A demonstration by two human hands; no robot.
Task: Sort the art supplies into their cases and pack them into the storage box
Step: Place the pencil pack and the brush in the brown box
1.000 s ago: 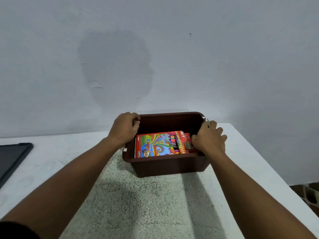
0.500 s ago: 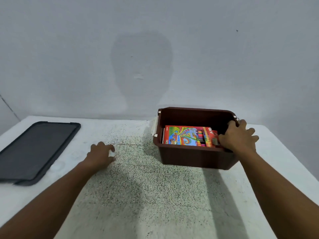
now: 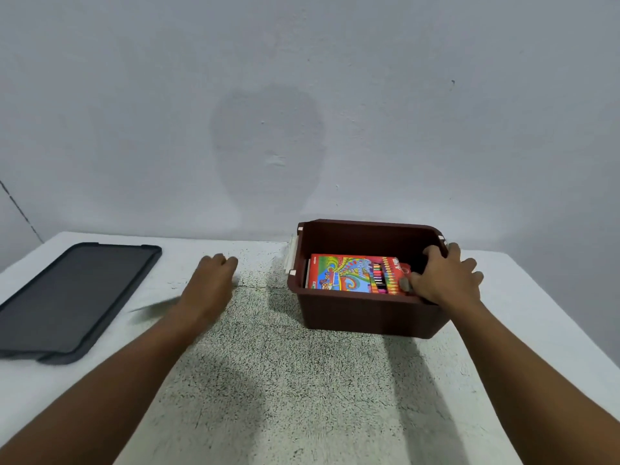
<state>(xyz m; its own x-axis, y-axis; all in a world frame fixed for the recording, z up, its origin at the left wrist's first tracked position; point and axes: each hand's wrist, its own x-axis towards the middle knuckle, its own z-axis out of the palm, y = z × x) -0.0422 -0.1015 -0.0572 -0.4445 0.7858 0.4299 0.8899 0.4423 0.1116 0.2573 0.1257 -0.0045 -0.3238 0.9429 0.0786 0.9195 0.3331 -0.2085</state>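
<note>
Brown storage box (image 3: 365,313), lid off, standing on the speckled white table (image 3: 268,380) at right centre, close to the far wall (image 3: 302,95). White latch (image 3: 291,258) visible on the left end of the box. Inside, lying flat: red crayon case (image 3: 355,273) with a multicoloured printed cover, a row of coloured sticks showing at its right side. Beneath or beside its left edge, the thin edge of another flat item, too little exposed to identify.

Right hand (image 3: 444,280) at the right end of the box, fingers curled over the rim, thumb reaching inward and touching the right edge of the crayon case; grasping the box rim.

Left hand (image 3: 211,283) out over the bare table, left of the box and apart from it, blurred; fingers loosely bent, nothing held; contact with the table surface cannot be told.

Dark grey lid (image 3: 73,297), flat on the table at far left, well apart from the box, long side running near to far.
</note>
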